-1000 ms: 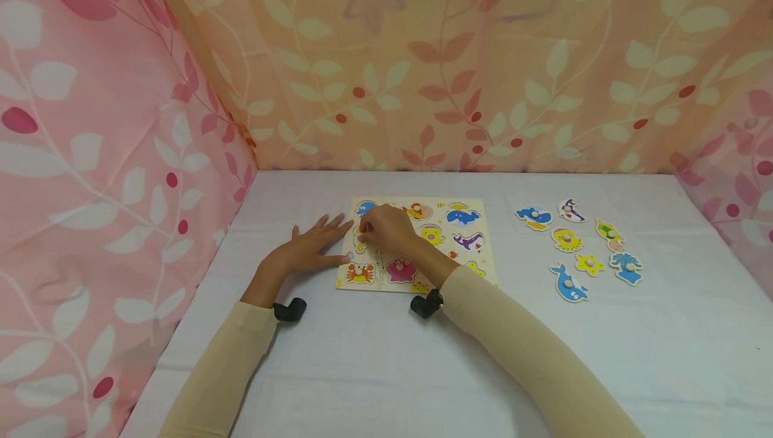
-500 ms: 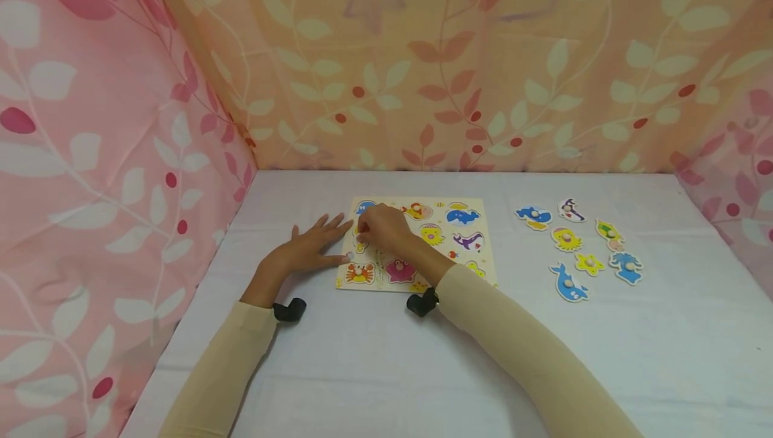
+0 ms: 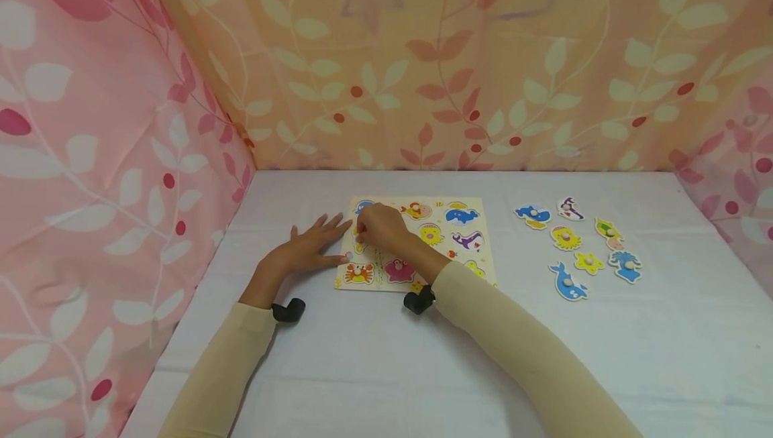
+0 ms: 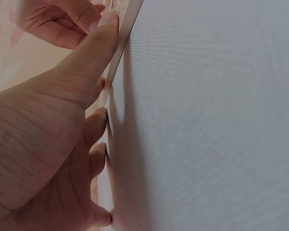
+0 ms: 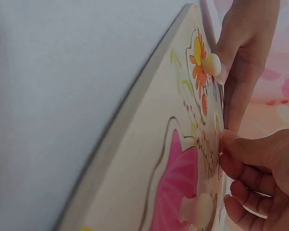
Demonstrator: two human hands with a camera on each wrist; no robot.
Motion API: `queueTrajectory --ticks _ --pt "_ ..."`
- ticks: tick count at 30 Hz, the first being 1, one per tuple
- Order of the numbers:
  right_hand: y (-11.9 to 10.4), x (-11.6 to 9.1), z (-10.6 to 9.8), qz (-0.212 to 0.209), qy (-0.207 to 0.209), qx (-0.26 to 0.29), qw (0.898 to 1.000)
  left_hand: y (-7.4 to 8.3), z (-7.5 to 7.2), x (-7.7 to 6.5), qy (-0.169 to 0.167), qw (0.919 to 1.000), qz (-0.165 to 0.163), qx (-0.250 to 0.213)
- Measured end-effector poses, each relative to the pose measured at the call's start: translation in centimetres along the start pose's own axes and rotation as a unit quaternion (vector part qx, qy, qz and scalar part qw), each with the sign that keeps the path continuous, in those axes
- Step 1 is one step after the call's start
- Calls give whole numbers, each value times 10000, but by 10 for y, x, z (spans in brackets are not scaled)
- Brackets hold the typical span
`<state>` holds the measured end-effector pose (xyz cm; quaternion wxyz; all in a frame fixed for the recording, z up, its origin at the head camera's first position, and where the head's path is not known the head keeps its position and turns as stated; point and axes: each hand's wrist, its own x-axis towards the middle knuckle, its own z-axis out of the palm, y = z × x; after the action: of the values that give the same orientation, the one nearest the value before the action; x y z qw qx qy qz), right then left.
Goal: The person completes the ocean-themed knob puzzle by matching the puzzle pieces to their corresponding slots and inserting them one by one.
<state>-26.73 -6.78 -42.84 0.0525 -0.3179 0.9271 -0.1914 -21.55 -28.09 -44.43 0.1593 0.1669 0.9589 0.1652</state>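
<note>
A cream peg puzzle board [image 3: 439,219] with sea-animal pictures lies on the table. My right hand [image 3: 384,229] is over its left column, thumb and fingertips pinching at a yellow puzzle piece [image 3: 359,248]; most of the piece is hidden under the hand. My left hand [image 3: 309,248] lies at the board's left edge with fingers spread and thumb [image 4: 98,41] against the board. In the right wrist view, a knobbed crab piece [image 5: 198,62] is beside the left thumb, and a pink piece [image 5: 176,183] with a knob sits nearer the camera.
Several loose knobbed pieces lie right of the board, among them a yellow octopus [image 3: 565,238], a yellow star [image 3: 588,263] and a blue whale [image 3: 568,282]. Patterned cloth walls [image 3: 386,89] stand behind and at the sides of the white-covered table [image 3: 362,371].
My right wrist and forearm have shifted slightly left, with the fingertips staying at the yellow piece. The left hand keeps its place at the board's edge.
</note>
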Motion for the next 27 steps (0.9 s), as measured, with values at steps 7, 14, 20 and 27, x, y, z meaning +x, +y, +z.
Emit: queueTrajectory --ticks 7,14,20,27 --pt "1 -3 -3 31 -32 92 9999 -1 -1 2 -39 10000 -57 11" --pt "-1 -16 -14 -33 -21 -84 10000 -3 1 3 1 9999 -97 78" --pt "-3 -34 -25 -137 -69 54 9999 -3 1 4 5 10000 -69 60" --pt "-6 -66 -37 -65 -11 192 9998 -1 4 3 -4 9999 -142 84"
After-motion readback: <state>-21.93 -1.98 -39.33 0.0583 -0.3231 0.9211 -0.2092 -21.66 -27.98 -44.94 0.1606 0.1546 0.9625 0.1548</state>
